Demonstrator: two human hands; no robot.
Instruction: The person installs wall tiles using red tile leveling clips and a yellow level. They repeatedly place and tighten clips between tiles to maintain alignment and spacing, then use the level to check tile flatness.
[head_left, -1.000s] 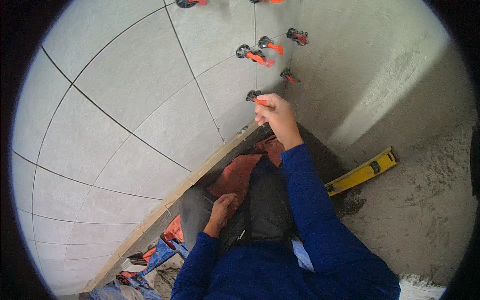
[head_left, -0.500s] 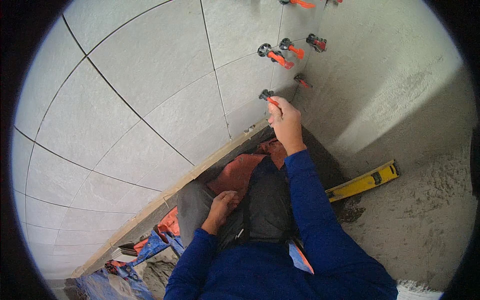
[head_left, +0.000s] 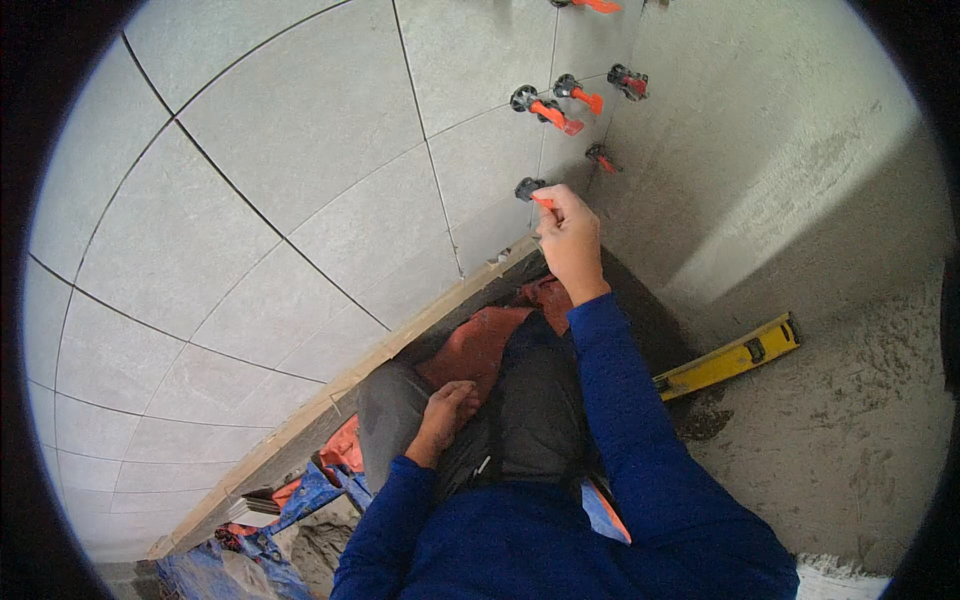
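My right hand (head_left: 568, 240) grips the orange handle (head_left: 543, 203) of the lowest black tile-levelling device (head_left: 526, 188) on the grey tiled wall (head_left: 300, 130). Above it, several similar devices (head_left: 568, 90) stick out along joints near the corner. My left hand (head_left: 444, 415) lies low over my lap beside a reddish cloth (head_left: 485, 340), its fingers loosely curled together; whether anything is in them is hidden.
A wooden batten (head_left: 360, 378) runs under the tiles. A rough plastered wall (head_left: 770, 120) rises at the right, above a yellow spirit level (head_left: 725, 365). At lower left lie blue-and-orange sheeting (head_left: 230, 570) and stacked pale pieces (head_left: 255, 510).
The view has shifted, so the wall and devices appear further right than a second ago. My right hand stays on the same handle, with slight finger movement. My left hand stays over my lap.
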